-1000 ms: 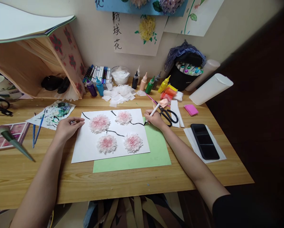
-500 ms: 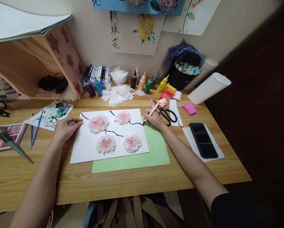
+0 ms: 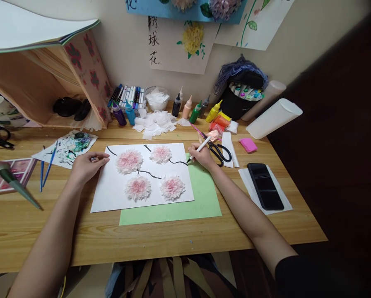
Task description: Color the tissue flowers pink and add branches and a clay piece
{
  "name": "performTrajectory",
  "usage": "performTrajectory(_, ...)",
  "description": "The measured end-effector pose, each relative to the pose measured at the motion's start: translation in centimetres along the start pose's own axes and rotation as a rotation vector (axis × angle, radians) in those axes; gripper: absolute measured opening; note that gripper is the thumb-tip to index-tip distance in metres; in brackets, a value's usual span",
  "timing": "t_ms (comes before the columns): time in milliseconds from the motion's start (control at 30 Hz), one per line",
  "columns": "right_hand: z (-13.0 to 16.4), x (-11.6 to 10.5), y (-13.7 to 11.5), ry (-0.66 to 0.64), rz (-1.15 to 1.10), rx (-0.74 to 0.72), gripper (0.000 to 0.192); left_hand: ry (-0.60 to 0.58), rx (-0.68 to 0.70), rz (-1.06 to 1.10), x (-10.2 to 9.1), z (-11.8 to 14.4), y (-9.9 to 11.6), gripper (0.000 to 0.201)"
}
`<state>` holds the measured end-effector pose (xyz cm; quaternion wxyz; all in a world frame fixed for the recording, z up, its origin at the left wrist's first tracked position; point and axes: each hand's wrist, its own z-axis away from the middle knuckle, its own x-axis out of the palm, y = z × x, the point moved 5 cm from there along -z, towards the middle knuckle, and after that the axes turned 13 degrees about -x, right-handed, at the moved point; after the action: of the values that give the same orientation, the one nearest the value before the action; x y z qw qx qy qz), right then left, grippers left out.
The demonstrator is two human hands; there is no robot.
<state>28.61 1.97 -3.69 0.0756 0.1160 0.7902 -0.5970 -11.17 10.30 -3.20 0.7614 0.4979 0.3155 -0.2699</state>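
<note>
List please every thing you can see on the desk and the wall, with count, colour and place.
white sheet: 1, white, desk centre
paper flowers: 4, pink, on the sheet
green paper: 1, green, under the sheet
marker: 1, white, in the right hand
scissors: 1, black, right of the marker
phone: 1, black, right, on white paper
paint bottles: several, mixed, at the back
tissue pieces: a pile, white, at the back
brushes: 2, blue, left
wall pictures: several, above
left hand: on the sheet's left edge
right hand: fingers around the marker
</note>
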Motion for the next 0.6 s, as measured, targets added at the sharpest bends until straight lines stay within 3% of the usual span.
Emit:
performTrajectory(167,0.2,1.7,-0.4,-0.052,-0.095,0.017,0.028,-0.002,0.003,0.009,0.1,0.0,-0.1,0.044)
performTrajectory(300,0.4,3.3,-1.0,-0.131,0.015,0.016,0.026,0.011,0.021,0.004,0.0,0.0,-0.2,0.041)
performTrajectory(600,0.1,4.0,-1.1,-0.149,0.105,0.005,0.028,0.020,0.032,0.001,0.0,0.4,0.0,0.039)
